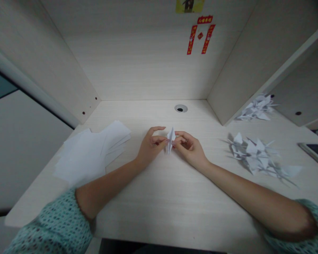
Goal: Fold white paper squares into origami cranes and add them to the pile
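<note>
Between my two hands, just above the middle of the desk, stands a small piece of folded white paper (pixel 171 140), narrow and pointed at top and bottom. My left hand (pixel 154 143) pinches its left side between thumb and fingers, with the index finger stretched out above. From the other side, my right hand (pixel 188 145) grips the paper's right edge with thumb and fingertips; a ring shows on one finger. The fingertips partly hide the paper's middle folds.
Loose white paper sheets (pixel 87 155) lie fanned at left. Folded paper cranes (pixel 257 153) are heaped at right, with another pile of them (pixel 259 107) behind, by the upright panel (pixel 243 70). A phone (pixel 316 151) lies at the far right. A cable hole (pixel 181 108) is set in the desk.
</note>
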Tool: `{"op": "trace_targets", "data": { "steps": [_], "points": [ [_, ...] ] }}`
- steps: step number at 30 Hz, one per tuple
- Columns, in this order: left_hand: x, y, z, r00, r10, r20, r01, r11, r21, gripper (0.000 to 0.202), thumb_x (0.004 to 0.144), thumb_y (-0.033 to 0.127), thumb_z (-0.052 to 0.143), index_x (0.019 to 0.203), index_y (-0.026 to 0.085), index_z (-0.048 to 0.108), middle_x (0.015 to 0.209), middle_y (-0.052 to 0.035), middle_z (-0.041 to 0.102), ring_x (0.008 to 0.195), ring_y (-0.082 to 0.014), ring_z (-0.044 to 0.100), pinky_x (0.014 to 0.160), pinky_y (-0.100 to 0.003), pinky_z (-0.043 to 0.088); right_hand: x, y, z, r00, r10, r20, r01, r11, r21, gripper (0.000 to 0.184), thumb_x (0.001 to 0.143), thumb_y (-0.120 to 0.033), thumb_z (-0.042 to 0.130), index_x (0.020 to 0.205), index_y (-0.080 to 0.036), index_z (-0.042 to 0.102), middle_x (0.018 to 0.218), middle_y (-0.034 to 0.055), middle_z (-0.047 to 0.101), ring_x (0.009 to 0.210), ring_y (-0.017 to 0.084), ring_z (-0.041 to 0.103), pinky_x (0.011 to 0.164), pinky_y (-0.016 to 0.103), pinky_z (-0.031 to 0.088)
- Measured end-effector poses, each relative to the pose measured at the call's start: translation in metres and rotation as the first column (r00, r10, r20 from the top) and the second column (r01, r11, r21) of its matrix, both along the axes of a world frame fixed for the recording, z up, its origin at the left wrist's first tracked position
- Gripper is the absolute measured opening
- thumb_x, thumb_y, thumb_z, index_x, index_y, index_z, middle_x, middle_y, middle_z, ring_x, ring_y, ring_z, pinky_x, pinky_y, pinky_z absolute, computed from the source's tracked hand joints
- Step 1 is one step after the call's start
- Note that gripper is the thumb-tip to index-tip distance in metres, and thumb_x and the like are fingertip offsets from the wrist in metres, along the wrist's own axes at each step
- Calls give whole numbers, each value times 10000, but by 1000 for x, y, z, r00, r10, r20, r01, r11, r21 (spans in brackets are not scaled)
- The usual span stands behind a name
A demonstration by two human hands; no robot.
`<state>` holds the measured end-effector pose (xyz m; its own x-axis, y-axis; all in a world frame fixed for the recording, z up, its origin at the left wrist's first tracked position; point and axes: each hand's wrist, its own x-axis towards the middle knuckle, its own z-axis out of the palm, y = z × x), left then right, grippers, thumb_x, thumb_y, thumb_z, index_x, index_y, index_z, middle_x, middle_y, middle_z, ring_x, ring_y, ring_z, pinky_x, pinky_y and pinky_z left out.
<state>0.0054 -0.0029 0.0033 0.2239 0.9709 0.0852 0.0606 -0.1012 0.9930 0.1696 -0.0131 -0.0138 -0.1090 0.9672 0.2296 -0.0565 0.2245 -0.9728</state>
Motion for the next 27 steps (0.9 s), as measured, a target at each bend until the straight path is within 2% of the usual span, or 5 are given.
{"op": "trace_targets", "data": {
  "steps": [9, 13, 18, 21, 27],
  "points": [
    [0, -1, -2, 996, 7, -89, 2, 995, 101, 194, 782, 302, 630, 922, 176, 678, 908, -64, 724, 825, -161, 666, 742, -258, 487, -2, 1, -5, 999, -32, 43, 31, 999, 23, 318, 743, -323, 694, 1013, -179, 605, 692, -1, 626, 619, 115, 565, 613, 257, 442],
    [0, -2, -1, 997, -1, -81, 7, 997, 76, 211, 769, 332, 650, 910, 180, 687, 907, -61, 728, 822, -165, 671, 758, -272, 488, -1, -1, -4, 997, -36, 69, 33, 998, 46, 266, 761, -306, 670, 984, -172, 615, 700, 2, 611, 619, 114, 549, 607, 257, 440],
    [1, -1, -2, 999, 50, -19, -50, 999, 17, 411, 668, 359, 750, 1003, 187, 584, 704, -1, 707, 615, -124, 634, 596, -220, 454, 0, -5, 0, 977, -58, 204, 35, 993, 114, 216, 779, -299, 652, 952, -171, 659, 704, 9, 637, 660, 132, 572, 676, 280, 452],
    [1, 1, -2, 999, 39, 28, -38, 998, -40, 518, 690, 367, 733, 1136, 194, 533, 713, -3, 720, 598, -119, 630, 572, -205, 436, -2, -5, 2, 989, -52, 136, 45, 998, 54, 276, 761, -328, 680, 986, -167, 683, 717, 19, 679, 661, 139, 602, 685, 282, 465],
    [-1, 4, -3, 998, 64, 0, -64, 996, -59, 535, 681, 387, 738, 1147, 180, 579, 681, 2, 710, 567, -114, 602, 564, -208, 419, -3, -2, 1, 999, -39, 28, 40, 998, -47, 306, 724, -366, 715, 972, -187, 726, 790, 52, 731, 693, 166, 643, 687, 304, 491]
  ]
}}
